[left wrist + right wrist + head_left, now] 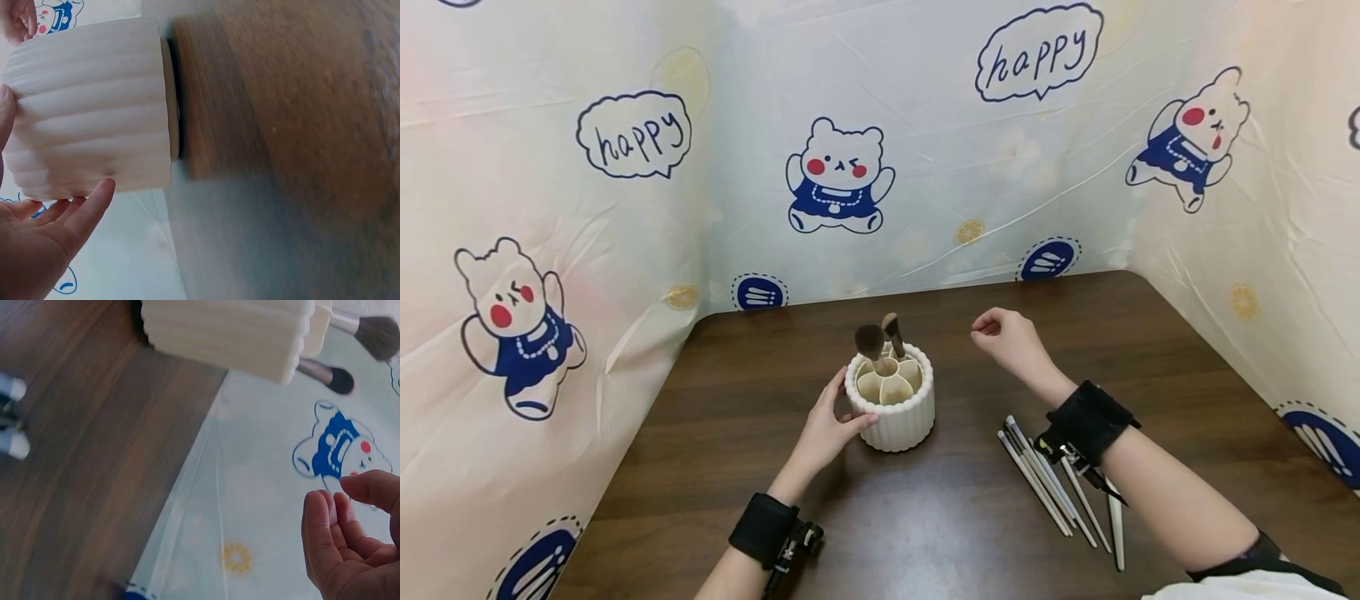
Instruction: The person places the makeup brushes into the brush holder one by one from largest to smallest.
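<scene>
A ribbed cream brush holder [897,429] with petal-shaped compartments stands upright on the table. Two makeup brushes lean in it, bristles up: a broad fluffy brush [869,340] and a narrower brush [893,330]. My left hand [824,432] holds the holder's left side, thumb at the front by the rim and fingers around the side; the left wrist view shows its fingertips against the ribbed wall [94,112]. To the right of the holder, my right hand [1011,342] is raised with loosely curled fingers. Nothing shows between its thumb and fingers [322,519] in the right wrist view.
Several slim brushes [1037,483] lie on the brown wooden table [730,467], beneath and beside my right forearm. Another brush [1116,529] lies at their right. A printed cloth [925,167] with bears surrounds the table at the back and both sides.
</scene>
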### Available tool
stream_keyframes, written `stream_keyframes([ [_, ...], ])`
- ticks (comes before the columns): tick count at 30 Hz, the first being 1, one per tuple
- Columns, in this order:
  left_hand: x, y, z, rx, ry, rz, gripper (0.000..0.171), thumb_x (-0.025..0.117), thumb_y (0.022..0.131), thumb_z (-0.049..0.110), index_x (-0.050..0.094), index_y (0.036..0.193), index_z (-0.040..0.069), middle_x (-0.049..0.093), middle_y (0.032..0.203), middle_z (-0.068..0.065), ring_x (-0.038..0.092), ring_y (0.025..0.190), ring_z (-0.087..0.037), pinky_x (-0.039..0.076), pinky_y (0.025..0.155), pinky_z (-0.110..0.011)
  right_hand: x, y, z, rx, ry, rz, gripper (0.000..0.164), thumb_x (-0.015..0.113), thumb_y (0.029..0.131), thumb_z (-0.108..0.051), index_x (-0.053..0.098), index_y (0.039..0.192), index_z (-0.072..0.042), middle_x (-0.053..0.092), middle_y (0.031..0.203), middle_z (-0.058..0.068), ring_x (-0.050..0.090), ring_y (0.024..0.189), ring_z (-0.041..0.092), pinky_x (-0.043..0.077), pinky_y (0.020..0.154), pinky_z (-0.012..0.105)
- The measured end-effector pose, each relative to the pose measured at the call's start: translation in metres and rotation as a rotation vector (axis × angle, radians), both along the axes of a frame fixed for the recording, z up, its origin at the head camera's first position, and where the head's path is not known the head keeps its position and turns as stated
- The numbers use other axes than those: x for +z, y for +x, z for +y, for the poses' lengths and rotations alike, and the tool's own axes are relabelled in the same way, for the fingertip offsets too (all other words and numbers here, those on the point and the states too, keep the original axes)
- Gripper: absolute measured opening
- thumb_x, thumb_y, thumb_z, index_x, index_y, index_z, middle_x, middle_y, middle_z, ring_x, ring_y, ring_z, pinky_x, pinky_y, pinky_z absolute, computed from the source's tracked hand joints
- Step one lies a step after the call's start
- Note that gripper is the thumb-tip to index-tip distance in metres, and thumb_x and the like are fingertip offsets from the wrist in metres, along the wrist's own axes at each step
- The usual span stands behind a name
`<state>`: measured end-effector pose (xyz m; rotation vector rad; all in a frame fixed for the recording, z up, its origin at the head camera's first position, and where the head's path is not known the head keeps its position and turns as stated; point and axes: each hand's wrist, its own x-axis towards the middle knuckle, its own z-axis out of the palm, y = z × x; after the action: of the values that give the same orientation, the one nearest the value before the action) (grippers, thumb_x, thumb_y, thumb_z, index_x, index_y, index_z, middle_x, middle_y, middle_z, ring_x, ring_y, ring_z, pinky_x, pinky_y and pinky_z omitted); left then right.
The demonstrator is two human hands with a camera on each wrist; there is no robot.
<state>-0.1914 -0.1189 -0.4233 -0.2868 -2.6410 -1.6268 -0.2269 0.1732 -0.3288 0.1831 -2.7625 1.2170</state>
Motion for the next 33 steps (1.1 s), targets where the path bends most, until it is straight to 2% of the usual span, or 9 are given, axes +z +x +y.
stream_keyframes([
  [6,-0.001,0.000,0.000,0.005,-0.002,-0.005,0.094,0.080,0.077,0.023,0.024,0.152,0.009,0.039,0.147,-0.019,0.040,0.135,-0.031,0.051,0.097,-0.044,-0.001,0.012,0.029,-0.036,0.030,-0.032,0.019,0.060,0.090,-0.012,0.064,0.099,0.004,0.066,0.094,0.020,0.060,0.084,0.027,0.044,0.069,0.025],
  [13,-0.002,0.000,0.000,0.012,-0.002,-0.008,0.095,0.080,0.077,0.023,0.024,0.152,0.009,0.039,0.147,-0.018,0.041,0.135,-0.031,0.051,0.097,-0.044,-0.009,0.024,0.059,-0.073,0.053,-0.043,0.020,0.061,0.090,-0.013,0.064,0.099,0.005,0.066,0.095,0.022,0.061,0.082,0.027,0.045,0.067,0.026],
  [20,-0.001,0.000,-0.001,0.012,-0.001,-0.010,0.094,0.080,0.077,0.022,0.024,0.152,0.011,0.039,0.147,-0.018,0.040,0.136,-0.031,0.050,0.098,-0.044,-0.022,0.038,0.087,-0.112,0.061,-0.062,0.022,0.060,0.090,-0.014,0.064,0.099,0.006,0.067,0.092,0.021,0.055,0.073,0.017,0.043,0.064,0.026],
  [33,-0.001,-0.001,0.000,0.001,-0.002,-0.004,0.095,0.080,0.077,0.023,0.023,0.152,0.011,0.039,0.147,-0.018,0.040,0.136,-0.032,0.050,0.098,-0.044,-0.054,0.064,0.126,-0.193,0.058,-0.156,0.028,0.057,0.093,-0.017,0.062,0.102,0.009,0.065,0.090,0.022,0.055,0.073,0.018,0.043,0.060,0.027],
])
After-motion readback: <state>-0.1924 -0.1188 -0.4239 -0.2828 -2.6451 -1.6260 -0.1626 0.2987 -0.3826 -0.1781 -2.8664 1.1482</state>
